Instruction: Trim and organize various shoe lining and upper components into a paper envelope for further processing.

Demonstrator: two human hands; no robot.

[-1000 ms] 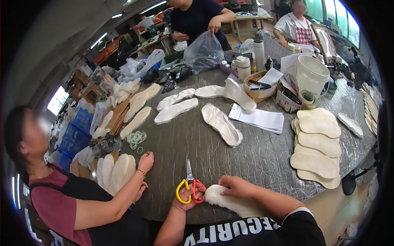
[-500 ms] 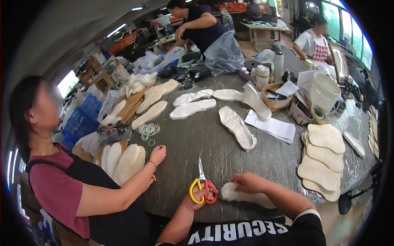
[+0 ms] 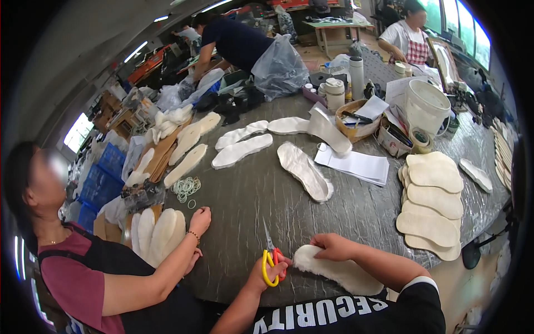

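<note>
My left hand [image 3: 273, 271] is closed around a pair of scissors [image 3: 268, 239] with one yellow and one red handle. Their blades look closed and point away from me. To the right, a fluffy cream insole [image 3: 339, 274] lies near the table's front edge, its fleecy rim showing. My right hand [image 3: 335, 247] pinches the left end of that insole from its far side, thumb and fingers on the edge. The fingers of my left hand come close to the same end; I cannot tell whether they touch it.
White insoles [image 3: 242, 151] lie across the dark table [image 3: 245, 206]; stacked cream insoles [image 3: 433, 200] are at right. Beyond are papers [image 3: 356, 166], a basket [image 3: 356, 132] and a white bucket [image 3: 427, 106]. A co-worker's arm [image 3: 161, 281] rests at left, near rubber bands [image 3: 186, 189].
My left hand and the scissors have come nearer the insole's left end, and the handles have turned. The insole is tilted, showing more fleece. The person at the back bends lower.
</note>
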